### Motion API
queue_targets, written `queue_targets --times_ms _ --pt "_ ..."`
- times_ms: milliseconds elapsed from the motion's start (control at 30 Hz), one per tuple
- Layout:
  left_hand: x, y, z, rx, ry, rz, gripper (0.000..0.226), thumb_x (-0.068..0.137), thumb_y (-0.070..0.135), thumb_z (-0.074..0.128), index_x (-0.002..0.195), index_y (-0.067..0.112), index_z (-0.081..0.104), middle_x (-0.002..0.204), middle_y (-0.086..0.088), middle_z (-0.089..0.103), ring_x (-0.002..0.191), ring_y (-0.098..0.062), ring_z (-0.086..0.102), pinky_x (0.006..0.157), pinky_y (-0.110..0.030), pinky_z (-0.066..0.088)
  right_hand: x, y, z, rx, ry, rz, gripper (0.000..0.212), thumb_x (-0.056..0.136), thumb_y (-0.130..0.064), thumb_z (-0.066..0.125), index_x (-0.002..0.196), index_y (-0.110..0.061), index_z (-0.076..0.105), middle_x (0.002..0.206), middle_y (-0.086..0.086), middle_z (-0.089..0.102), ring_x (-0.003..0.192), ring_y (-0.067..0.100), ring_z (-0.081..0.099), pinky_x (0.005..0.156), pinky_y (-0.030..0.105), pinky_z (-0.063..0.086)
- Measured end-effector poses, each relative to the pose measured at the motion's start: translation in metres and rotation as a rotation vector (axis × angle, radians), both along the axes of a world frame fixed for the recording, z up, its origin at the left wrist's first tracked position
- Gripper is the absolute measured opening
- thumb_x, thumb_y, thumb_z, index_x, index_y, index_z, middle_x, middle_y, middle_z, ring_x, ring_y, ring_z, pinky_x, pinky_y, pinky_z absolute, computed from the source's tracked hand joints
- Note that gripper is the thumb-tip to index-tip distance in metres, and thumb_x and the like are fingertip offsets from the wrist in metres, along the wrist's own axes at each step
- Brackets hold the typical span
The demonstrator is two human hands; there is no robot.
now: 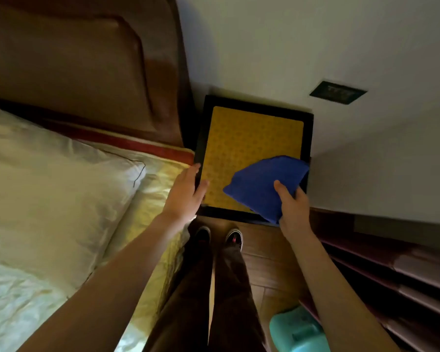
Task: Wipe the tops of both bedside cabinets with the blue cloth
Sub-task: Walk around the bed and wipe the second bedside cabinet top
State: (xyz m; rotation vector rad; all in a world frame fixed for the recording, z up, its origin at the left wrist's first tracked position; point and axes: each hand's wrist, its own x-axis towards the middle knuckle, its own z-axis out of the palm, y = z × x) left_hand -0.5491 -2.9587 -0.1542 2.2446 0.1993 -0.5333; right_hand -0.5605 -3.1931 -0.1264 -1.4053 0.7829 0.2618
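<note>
One bedside cabinet [247, 138] stands between the bed and the wall; its top is yellow and patterned inside a black frame. A blue cloth [262, 181] lies bunched on the near right part of that top. My right hand [291, 207] grips the cloth's near edge, thumb on top. My left hand [186, 193] rests flat on the cabinet's near left edge, fingers spread and holding nothing. Only this one cabinet is in view.
The bed with a cream pillow [51, 179] and a brown padded headboard [81, 62] fills the left. A white wall carries a dark socket plate [337, 92]. Slatted furniture [401, 273] runs along the right, a teal plastic object [296, 331] on the wooden floor beside my feet.
</note>
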Motion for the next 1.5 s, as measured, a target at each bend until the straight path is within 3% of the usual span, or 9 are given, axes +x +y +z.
queue_targets --times_ms 67,167,333,433,500,633,767,1200,1500 --pt "0.017 -0.005 -0.038 0.077 -0.071 0.028 0.059 0.096 0.036 0.048 0.146 0.009 0.03 0.142 -0.013 0.044 0.131 -0.027 0.04 0.108 -0.037 0.036 0.013 -0.008 -0.033 0.039 0.005 0.022 0.051 0.061 -0.051 0.071 0.108 -0.034 0.061 0.112 -0.009 0.066 0.104 0.017 0.066 0.085 0.038 0.054" --pt "0.029 -0.012 -0.088 0.205 -0.079 0.003 0.07 0.095 0.041 0.048 0.149 0.006 0.021 0.146 -0.018 0.035 0.133 -0.034 0.036 0.108 -0.046 0.037 0.018 -0.022 -0.08 0.028 0.022 0.008 0.057 0.06 -0.051 0.071 0.113 -0.031 0.06 0.112 -0.01 0.065 0.101 0.014 0.067 0.085 0.037 0.053" --pt "0.025 -0.015 -0.128 0.152 -0.087 0.171 0.067 0.095 0.041 0.046 0.149 0.011 0.021 0.133 -0.016 0.043 0.12 -0.032 0.045 0.096 -0.045 0.045 0.003 -0.045 -0.118 -0.098 0.086 -0.049 0.034 0.093 -0.019 0.06 0.126 -0.013 0.056 0.109 -0.007 0.065 0.1 0.016 0.066 0.091 0.043 0.054" --pt "0.027 -0.008 -0.133 0.129 -0.047 0.229 0.052 0.097 0.039 0.043 0.138 0.008 0.039 0.117 -0.012 0.05 0.109 -0.03 0.051 0.084 -0.037 0.045 -0.004 -0.047 -0.116 -0.41 0.048 0.037 0.028 0.093 -0.02 0.061 0.12 -0.018 0.056 0.108 -0.007 0.063 0.097 0.009 0.062 0.096 0.046 0.051" --pt "0.028 -0.005 -0.136 0.083 0.015 0.24 0.04 0.098 0.039 0.04 0.126 0.011 0.047 0.104 -0.007 0.052 0.095 -0.029 0.055 0.071 -0.033 0.04 -0.004 -0.049 -0.114 -0.698 -0.029 0.121 0.05 0.091 -0.026 0.062 0.137 -0.016 0.044 0.13 0.003 0.055 0.117 0.017 0.054 0.103 0.044 0.046" --pt "0.028 -0.002 -0.14 -0.001 0.038 0.255 0.032 0.1 0.041 0.032 0.116 0.019 0.047 0.073 -0.008 0.058 0.062 -0.027 0.058 0.048 -0.032 0.035 0.014 -0.05 -0.126 -1.134 -0.408 0.753 0.062 0.093 -0.04 0.056 0.148 -0.022 0.034 0.154 0.005 0.036 0.145 0.028 0.026 0.116 0.045 0.026" --pt "0.027 -0.005 -0.149 -0.015 -0.003 0.286 0.033 0.101 0.039 0.03 0.122 0.018 0.045 0.056 -0.004 0.048 0.038 -0.013 0.046 0.034 -0.022 0.028 0.034 -0.045 -0.158 -1.173 -0.575 1.231 0.061 0.094 -0.054 0.045 0.148 -0.028 0.034 0.157 -0.003 0.031 0.149 0.025 0.016 0.119 0.05 0.017" --pt "0.026 -0.005 -0.156 0.045 -0.042 0.266 0.033 0.102 0.037 0.031 0.124 0.019 0.047 0.056 -0.008 0.052 0.044 -0.027 0.051 0.04 -0.032 0.034 0.198 -0.06 -0.172 -1.252 -0.422 0.913 0.059 0.097 -0.057 0.03 0.15 -0.031 0.028 0.16 -0.003 0.025 0.149 0.023 0.014 0.122 0.041 0.006" --pt "0.025 -0.004 -0.153 0.018 -0.021 0.29 0.036 0.101 0.042 0.032 0.127 0.022 0.046 0.058 -0.004 0.053 0.047 -0.025 0.052 0.044 -0.031 0.033 0.007 -0.055 -0.167 -1.292 -0.337 0.938 0.06 0.096 -0.055 0.038 0.149 -0.028 0.032 0.158 -0.002 0.028 0.149 0.026 0.015 0.119 0.05 0.016"
